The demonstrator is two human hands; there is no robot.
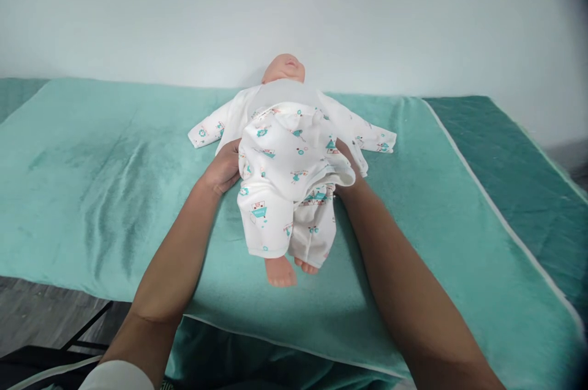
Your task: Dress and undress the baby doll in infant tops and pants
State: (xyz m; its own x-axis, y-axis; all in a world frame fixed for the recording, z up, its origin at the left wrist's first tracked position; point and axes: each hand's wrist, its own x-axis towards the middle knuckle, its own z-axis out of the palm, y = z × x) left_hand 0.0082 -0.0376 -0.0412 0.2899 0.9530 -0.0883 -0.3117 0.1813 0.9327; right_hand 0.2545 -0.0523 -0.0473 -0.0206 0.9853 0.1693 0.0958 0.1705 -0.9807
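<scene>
- A pale plastic baby doll lies on its back in the middle of a light teal plush blanket spread over the worktop, head towards the white wall and bare feet towards the camera
- The doll wears a white cotton sleepsuit with small teal and orange prints; its sleeves are spread flat to either side and the top's hem is bunched up over the trouser legs
- The person's left hand presses against the doll's side at waist height, palm touching the sleepsuit, its fingers tucked out of sight behind the cloth, so whether they are closed cannot be told
- The right hand sits against the opposite side of the doll, largely covered by the bunched hem; its fingers are hidden too, and their grip cannot be told
- Both bare forearms reach in from the near edge, and a white sleeve shows at the lower left
- A darker green cover lies beside the blanket on the right, and grey flooring shows below the near edge on the left
</scene>
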